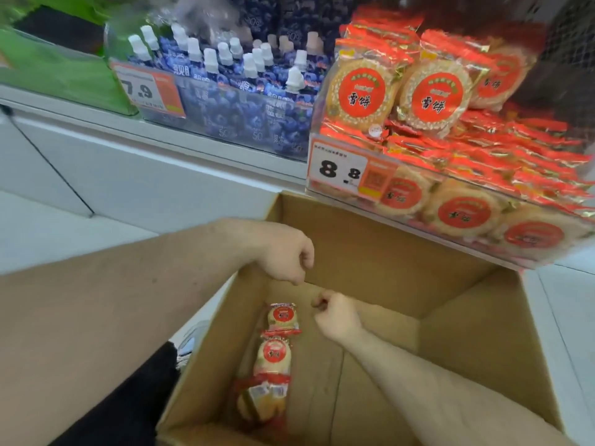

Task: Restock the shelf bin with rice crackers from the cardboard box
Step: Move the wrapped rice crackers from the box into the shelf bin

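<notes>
Both my hands are down in the cardboard box [467, 333], fingers curled, neither grip holding anything: left hand [286, 255] at the rim, right hand [335, 313] lower. Three rice cracker packs [277, 352] lie along the left wall. I'd take the top pack [283, 317] flat by its edges, then lift to the already heaped shelf bin [338, 188].

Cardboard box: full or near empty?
Near empty. The cardboard box shows mostly bare floor; only about three rice cracker packs lie along its left wall. Both hands hover inside, holding nothing.
</notes>
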Tool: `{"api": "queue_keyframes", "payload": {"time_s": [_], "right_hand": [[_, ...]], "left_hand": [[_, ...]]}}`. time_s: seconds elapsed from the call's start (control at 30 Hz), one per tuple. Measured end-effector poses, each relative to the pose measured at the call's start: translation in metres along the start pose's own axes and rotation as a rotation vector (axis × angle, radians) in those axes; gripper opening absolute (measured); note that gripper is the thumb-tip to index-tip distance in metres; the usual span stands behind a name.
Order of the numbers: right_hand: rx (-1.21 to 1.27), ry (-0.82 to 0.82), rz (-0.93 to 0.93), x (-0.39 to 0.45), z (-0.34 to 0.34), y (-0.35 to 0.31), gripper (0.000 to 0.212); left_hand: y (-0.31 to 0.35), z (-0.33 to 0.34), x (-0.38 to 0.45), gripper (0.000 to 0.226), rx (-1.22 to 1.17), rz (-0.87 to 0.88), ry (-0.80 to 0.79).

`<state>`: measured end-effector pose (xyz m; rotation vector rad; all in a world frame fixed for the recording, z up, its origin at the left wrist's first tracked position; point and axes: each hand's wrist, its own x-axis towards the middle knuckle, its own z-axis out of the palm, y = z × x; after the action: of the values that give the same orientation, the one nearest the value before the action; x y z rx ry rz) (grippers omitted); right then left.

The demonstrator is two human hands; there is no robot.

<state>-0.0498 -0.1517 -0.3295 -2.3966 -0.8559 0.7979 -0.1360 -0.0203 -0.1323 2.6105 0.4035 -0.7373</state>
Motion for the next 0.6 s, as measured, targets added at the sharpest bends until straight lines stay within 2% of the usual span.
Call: {"api": "queue_keyframes", "payload": {"time_s": [0.1, 0.17, 0.27, 0.43, 0.53, 0.6], "right_hand": [[0.158, -0.155, 0.341, 0.010, 0.046, 0.009, 0.015], [0.256, -0.186, 0.508, 0.018, 0.068, 0.010, 0.040], [0.366, -0.166, 0.653, 0.035, 0.088, 0.013, 0.045], [0.162, -0.227, 0.584, 0.069, 0.100, 0.027, 0.038], [0.271, -0.154, 0.573, 0.074, 0.081, 0.027, 0.017], [0.298, -0.147, 0.544, 0.073, 0.068, 0.034, 0.015]], "left_hand": [[-0.007, 0.006, 0.005, 0.037, -0.056, -0.023, -0.024], [-0.011, 0.009, 0.009, 0.037, -0.090, -0.020, -0.028], [-0.019, 0.013, 0.014, 0.037, -0.153, -0.028, -0.033], [-0.029, 0.017, 0.020, 0.034, -0.178, -0.083, -0.008], [-0.031, 0.017, 0.020, 0.035, -0.200, -0.114, 0.010], [-0.029, 0.015, 0.019, 0.036, -0.217, -0.126, 0.025]]}}
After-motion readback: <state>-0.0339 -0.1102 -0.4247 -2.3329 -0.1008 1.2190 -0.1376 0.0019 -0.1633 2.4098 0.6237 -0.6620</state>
